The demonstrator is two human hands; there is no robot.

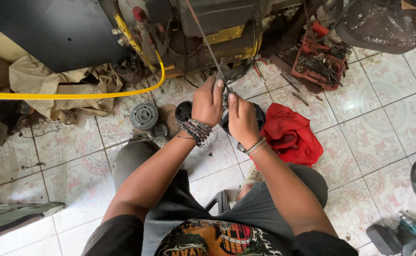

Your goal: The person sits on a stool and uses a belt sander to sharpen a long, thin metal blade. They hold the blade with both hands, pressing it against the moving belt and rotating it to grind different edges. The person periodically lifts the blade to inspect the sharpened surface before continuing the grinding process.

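Note:
My left hand (pixel 208 102) and my right hand (pixel 241 118) meet close together over a dark round machine part (pixel 258 117) on the tiled floor. Both grip a thin grey cable (pixel 207 43) that runs up and away toward the yellow machine (pixel 227 38). The fingers of both hands are pinched around the cable's lower end near a small metal fitting, which is mostly hidden. Bracelets sit on both wrists.
A red rag (pixel 291 135) lies right of my hands. A black ribbed round part (pixel 183 111) and a grey pulley (pixel 144 115) lie to the left. A yellow hose (pixel 66 95) crosses the left side. A red tray of tools (pixel 321 59) stands at the back right. A power tool (pixel 407 234) lies at the bottom right.

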